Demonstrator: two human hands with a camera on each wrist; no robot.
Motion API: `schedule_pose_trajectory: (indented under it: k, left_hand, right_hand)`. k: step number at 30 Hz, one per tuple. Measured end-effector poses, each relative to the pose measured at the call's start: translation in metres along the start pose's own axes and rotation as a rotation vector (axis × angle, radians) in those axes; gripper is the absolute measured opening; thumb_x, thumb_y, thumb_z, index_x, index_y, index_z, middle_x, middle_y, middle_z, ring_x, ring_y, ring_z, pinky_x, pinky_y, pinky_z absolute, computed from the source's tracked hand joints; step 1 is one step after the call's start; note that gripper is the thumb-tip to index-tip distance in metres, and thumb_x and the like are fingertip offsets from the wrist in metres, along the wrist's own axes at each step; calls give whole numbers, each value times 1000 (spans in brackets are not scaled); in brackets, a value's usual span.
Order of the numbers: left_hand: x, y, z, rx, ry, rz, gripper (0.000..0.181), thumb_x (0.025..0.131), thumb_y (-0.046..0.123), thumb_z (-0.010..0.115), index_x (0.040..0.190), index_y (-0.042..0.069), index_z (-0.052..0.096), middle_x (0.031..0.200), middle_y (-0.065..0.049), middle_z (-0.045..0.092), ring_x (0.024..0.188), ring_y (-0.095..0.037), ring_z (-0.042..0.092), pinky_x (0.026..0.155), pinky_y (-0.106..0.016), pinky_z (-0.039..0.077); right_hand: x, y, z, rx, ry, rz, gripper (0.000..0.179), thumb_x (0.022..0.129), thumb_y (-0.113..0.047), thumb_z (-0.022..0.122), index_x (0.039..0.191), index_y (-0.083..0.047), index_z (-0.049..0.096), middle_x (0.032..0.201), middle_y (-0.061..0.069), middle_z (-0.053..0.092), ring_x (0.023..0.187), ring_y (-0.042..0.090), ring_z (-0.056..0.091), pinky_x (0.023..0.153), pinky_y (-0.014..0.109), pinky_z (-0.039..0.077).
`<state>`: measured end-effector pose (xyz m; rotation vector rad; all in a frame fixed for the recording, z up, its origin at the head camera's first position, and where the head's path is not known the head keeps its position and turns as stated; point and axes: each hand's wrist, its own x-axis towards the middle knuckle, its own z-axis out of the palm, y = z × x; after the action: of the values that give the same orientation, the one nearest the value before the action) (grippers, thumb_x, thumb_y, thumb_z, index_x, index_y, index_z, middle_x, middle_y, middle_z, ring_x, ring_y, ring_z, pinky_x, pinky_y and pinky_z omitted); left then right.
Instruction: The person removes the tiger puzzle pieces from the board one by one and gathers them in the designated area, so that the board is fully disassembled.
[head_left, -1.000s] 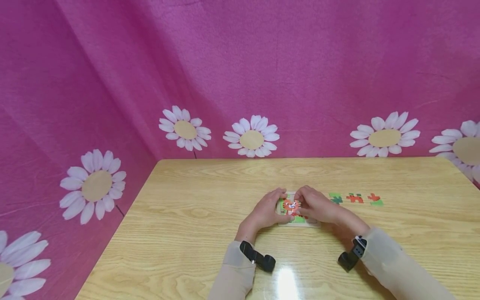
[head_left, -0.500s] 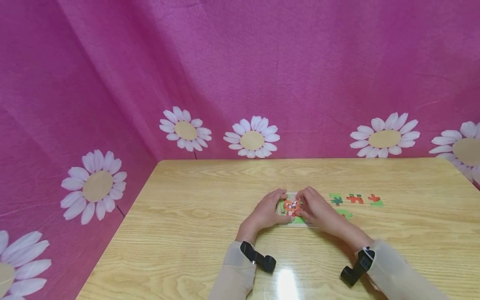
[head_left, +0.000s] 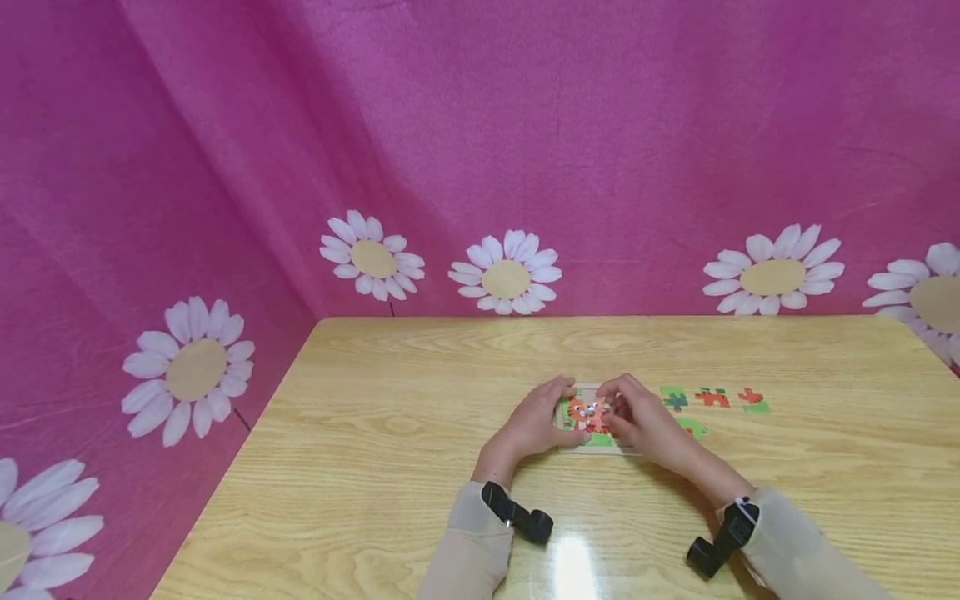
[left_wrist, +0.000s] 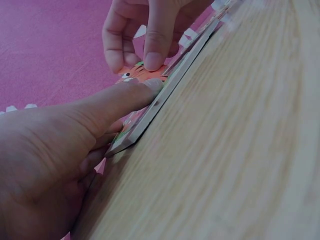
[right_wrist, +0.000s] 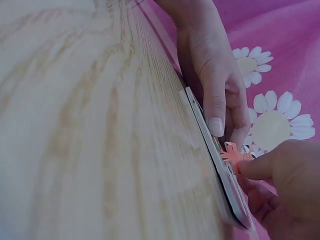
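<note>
Curtained-off corner, pink daisy-print cloth (head_left: 600,150), wood-grain table (head_left: 375,433)

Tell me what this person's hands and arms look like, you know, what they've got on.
The left hand and right hand are ungloved. The left sleeve and right sleeve are plain pale beige. The left camera and right camera, worn at the wrists, are black with a rounded end.

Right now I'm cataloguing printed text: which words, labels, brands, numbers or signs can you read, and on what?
None can be read.
The pale-edged rectangular jigsaw board and loose orange-green jigsaw pieces show no legible text.
Any marks on the black wrist cameras are too small to read.
</note>
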<state>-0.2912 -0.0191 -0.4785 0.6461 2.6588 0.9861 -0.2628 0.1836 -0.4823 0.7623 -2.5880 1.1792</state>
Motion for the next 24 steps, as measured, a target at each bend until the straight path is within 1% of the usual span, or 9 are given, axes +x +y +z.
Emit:
schedule_pose_trajectory:
  k: [4, 7, 14, 24]
  left_hand:
    - [-1, 1, 0, -8, -4, -8, 70, 83, 35, 78, 143, 15, 48, 161, 2, 32, 150, -19, 27, 124, -41, 28]
    - [-1, 1, 0, -7, -3, -8, 69, 83, 36, 78, 142, 15, 49, 160, 4, 33, 151, -19, 27, 124, -41, 28]
    - [-1, 2, -1, -2, -2, -3, 67, 83, 36, 77, 140, 14, 50, 159, 4, 35, 150, -19, 29, 123, -40, 29]
    - [0, 2, 0, -2, -2, -1, 67, 83, 36, 77, 139, 13, 51, 159, 4, 36, 150, -18, 28, 123, -40, 29]
  right_hand:
    - [1, 2, 0, 47, 4, 66, 21, 88, 9, 62, 106, 0, 56, 90, 10, 57, 67, -2, 51, 53, 18, 47]
    - [2, 2, 0, 40, 15, 94, 20, 89, 9, 61, 105, -2, 57, 92, 10, 58, 71, -1, 52, 55, 18, 47]
    - [3, 1, 0, -15, 58, 104, 22, 87, 10, 62, 104, -3, 60, 94, 8, 59, 79, 5, 58, 65, 18, 51]
    - [3, -2, -2, -9, 56, 116, 22, 87, 9, 63, 105, -3, 60, 97, 8, 60, 81, 8, 60, 67, 18, 53]
